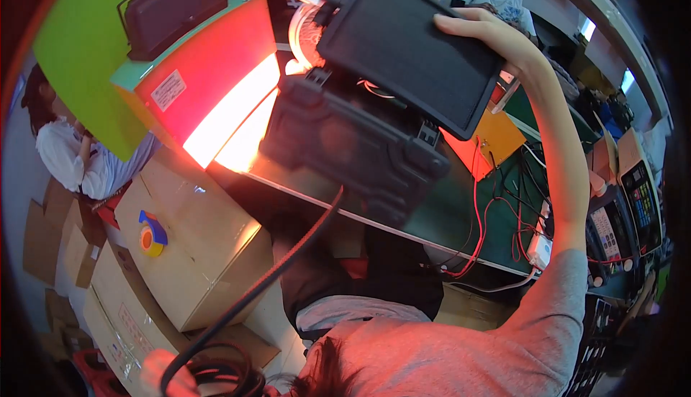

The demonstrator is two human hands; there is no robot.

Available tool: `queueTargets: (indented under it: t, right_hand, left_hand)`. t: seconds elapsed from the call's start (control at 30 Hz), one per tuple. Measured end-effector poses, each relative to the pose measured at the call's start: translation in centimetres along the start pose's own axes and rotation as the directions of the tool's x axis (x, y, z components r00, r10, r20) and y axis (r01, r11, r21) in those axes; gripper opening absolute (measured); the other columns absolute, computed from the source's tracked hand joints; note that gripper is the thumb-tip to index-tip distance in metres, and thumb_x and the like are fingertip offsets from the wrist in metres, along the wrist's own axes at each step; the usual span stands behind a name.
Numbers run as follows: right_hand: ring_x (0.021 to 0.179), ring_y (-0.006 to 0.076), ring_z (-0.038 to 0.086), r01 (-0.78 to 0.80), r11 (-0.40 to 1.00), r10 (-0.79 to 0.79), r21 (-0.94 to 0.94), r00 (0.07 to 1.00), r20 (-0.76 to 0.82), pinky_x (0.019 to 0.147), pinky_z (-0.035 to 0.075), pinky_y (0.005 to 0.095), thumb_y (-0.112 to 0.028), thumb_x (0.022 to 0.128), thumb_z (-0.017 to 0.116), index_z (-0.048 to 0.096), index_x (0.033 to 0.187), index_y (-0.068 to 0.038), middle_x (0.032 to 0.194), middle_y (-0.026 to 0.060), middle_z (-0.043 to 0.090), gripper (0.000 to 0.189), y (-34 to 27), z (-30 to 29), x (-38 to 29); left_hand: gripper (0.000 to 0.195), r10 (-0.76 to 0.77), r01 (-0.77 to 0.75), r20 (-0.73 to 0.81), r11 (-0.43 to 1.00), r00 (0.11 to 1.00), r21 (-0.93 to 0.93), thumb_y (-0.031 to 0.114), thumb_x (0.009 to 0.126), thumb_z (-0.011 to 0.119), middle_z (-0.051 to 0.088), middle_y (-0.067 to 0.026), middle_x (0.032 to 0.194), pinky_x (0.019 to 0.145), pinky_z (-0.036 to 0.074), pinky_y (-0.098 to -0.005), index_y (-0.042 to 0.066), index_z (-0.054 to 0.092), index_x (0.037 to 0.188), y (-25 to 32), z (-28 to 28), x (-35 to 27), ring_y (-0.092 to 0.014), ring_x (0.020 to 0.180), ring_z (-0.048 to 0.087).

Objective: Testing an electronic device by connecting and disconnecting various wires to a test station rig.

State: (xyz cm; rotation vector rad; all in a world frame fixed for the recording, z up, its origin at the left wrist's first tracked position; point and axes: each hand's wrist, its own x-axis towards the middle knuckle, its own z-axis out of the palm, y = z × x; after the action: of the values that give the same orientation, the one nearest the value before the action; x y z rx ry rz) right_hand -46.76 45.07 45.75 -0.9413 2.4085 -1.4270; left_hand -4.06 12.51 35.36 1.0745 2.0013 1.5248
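Note:
A black plastic case is tilted above the bench, its two halves apart at latches or hinges. Its flat upper half has my right hand on it, the thumb over the face and the fingers behind. Loose wires show in the gap between the halves. From the lower half a thick black cable runs down to the lower left. There my left hand, blurred, holds the cable beside a coil of it. Its fingers are partly hidden.
On the green bench stands a brightly glowing box. A magnifier lamp, an orange panel, red and black wires and a power strip are nearby. Cardboard boxes bear a tape dispenser. Other people sit around.

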Motion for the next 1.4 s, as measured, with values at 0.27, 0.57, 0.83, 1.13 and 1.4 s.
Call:
queueTargets:
  t: [0.27,0.57,0.83,1.13,1.4]
  right_hand:
    - [0.077,0.0131,0.062,-0.328,0.931,0.364,-0.157,0.852,0.376,0.067,0.051,0.0308,-0.048,0.073,0.065,0.057,0.108,-0.004,0.091,0.0055,0.063,0.057,5.6,4.4,7.3]
    - [0.080,0.0180,0.061,-0.344,0.939,0.342,0.014,0.926,-0.162,0.067,0.049,0.0321,-0.042,0.063,0.073,0.063,0.100,-0.004,0.092,0.0108,0.063,0.054,19.2,6.2,11.1]
    - [0.077,0.0310,0.057,0.419,0.835,-0.408,-0.356,0.906,0.109,0.067,0.047,0.0362,-0.010,0.075,0.056,0.059,0.085,-0.002,0.082,0.0135,0.059,0.013,12.4,6.8,-2.8]
    - [0.093,0.0278,0.054,0.314,0.734,-0.162,-0.602,0.942,0.294,0.077,0.045,0.0365,0.004,0.061,0.056,0.059,0.093,-0.003,0.094,0.0104,0.057,0.033,13.9,0.8,-15.1]
    - [0.128,0.0314,0.027,0.320,0.661,0.035,-0.679,0.890,0.454,0.105,0.018,0.0528,0.000,0.051,0.060,0.056,0.111,-0.009,0.128,0.0163,0.040,0.061,13.2,3.7,-21.4]
  left_hand:
    - [0.035,0.513,-0.528,-0.158,0.741,0.844,-0.414,-0.006,0.083,0.045,0.060,-0.0267,0.076,0.039,0.047,-0.0546,-0.012,0.032,0.116,-5.8,-5.7,0.4,-0.038,0.042,0.055]
    - [0.092,0.198,-0.865,-0.928,0.462,0.317,-0.197,0.024,0.069,0.070,0.058,-0.0253,0.093,0.059,0.055,-0.0379,-0.003,0.013,0.136,-13.5,-2.6,12.5,-0.025,0.053,0.056]
    - [0.091,0.136,-0.767,-0.776,0.327,0.616,-0.552,0.012,0.057,0.060,0.049,-0.0368,0.109,0.059,0.055,-0.0334,-0.009,0.014,0.134,-15.1,-2.6,22.9,-0.027,0.062,0.062]
    - [0.080,0.020,-0.608,-0.789,0.650,0.614,-0.456,0.016,0.059,0.059,0.046,-0.0337,0.116,0.036,0.045,-0.0221,-0.004,0.030,0.130,-14.9,-4.0,29.6,-0.022,0.048,0.057]
    - [0.037,-0.077,-0.446,-0.940,0.865,0.331,-0.228,0.018,0.086,0.050,0.056,-0.0087,0.105,0.073,0.040,-0.0219,0.000,0.045,0.119,-14.1,-10.4,38.6,-0.011,0.085,0.052]
